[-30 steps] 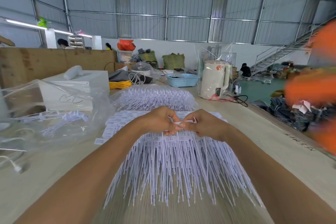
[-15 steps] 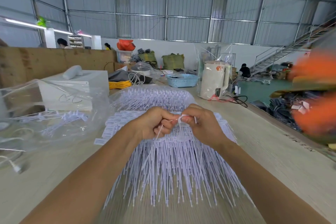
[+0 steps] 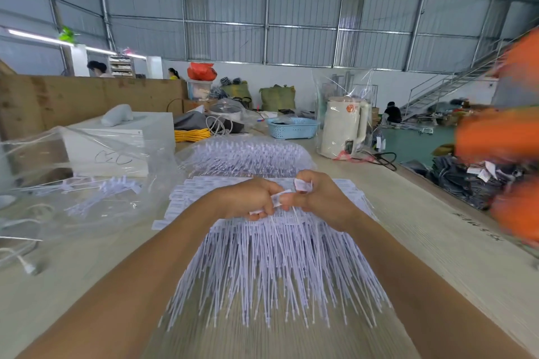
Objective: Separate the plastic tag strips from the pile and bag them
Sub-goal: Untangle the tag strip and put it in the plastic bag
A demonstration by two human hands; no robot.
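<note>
Both hands raised over the pile [image 3: 277, 259] since a second ago: left grip [image 3: 250, 198] pinching a freed strip [image 3: 280, 197], right grip [image 3: 320, 198] clenched on a tag [image 3: 302, 184]. One piece apparently separated, bound for the bag [image 3: 87, 183] left of the pile.

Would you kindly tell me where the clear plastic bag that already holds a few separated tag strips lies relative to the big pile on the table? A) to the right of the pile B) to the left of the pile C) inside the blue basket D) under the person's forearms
B: the clear bag, with a few white strips inside, lies left of the pile of tag strips.
</note>
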